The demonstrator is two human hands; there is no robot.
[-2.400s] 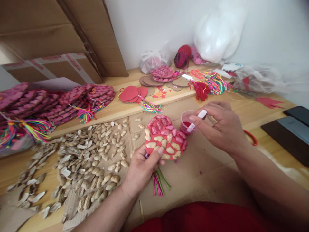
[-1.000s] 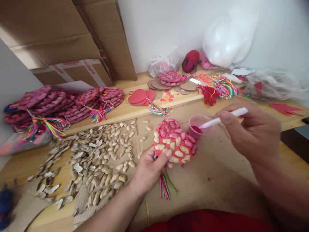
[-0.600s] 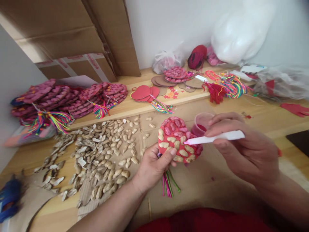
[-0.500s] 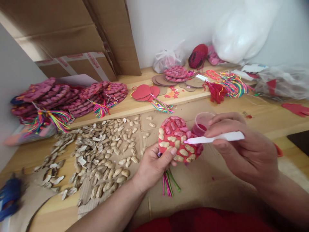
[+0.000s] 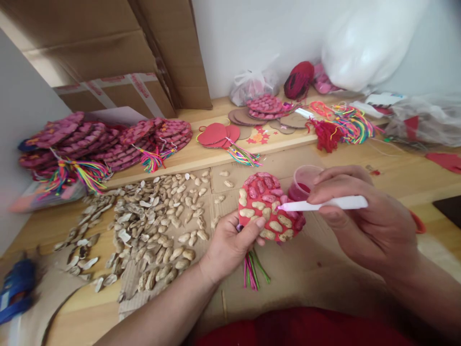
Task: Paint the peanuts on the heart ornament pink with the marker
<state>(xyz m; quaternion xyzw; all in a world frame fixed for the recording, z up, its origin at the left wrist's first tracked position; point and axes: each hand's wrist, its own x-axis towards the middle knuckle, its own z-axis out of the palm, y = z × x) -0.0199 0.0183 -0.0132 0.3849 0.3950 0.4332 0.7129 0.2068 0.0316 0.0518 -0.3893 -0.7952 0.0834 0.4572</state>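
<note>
"Cardboard (image 5: 273,288) lies on the table (image 5: 399,185). What's new in the head view?"

"That stick (image 5: 324,205) has its tip out of the cup (image 5: 306,178) just beyond the right hand (image 5: 363,218) and over on the disc (image 5: 258,198), so pink is probably going onto a peanut (image 5: 275,206)."

"What holds what?"

"Right hand pinches the stick; left hand (image 5: 228,245) clamps the disc's near edge, loose peanuts (image 5: 169,230) to its left."

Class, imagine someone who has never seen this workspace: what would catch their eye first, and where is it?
Probably the peanut-covered red disc, partly pink and partly tan, held near the centre by the left hand, with the right hand pointing a white tool at it. Next might come the spread of peanuts and shells left of it, then the stacked pink pieces at far left.
</note>
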